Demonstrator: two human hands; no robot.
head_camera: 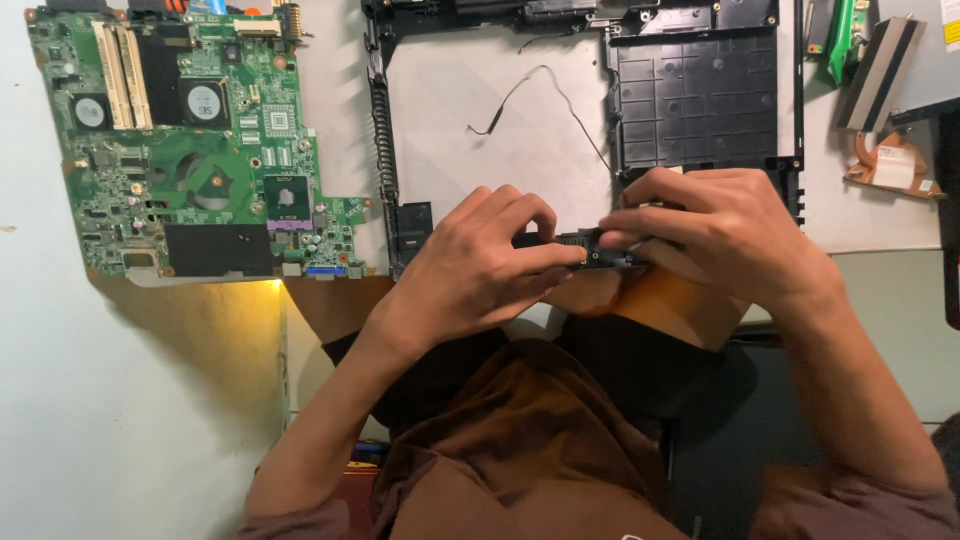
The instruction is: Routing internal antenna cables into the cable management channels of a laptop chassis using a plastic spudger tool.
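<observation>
My left hand and my right hand meet at the table's near edge, both pinching a small black elongated part held between the fingertips. Most of that part is hidden by my fingers. Just beyond my hands lies a black plastic laptop base frame, open in the middle, with a thin black wire curling across the white table inside it. A green motherboard lies flat to the far left, apart from both hands.
A heat-sink with copper pipe and brown pad lies at the right, beside a green circuit strip. A dark object stands at the right edge. My knees and brown clothing fill the lower view.
</observation>
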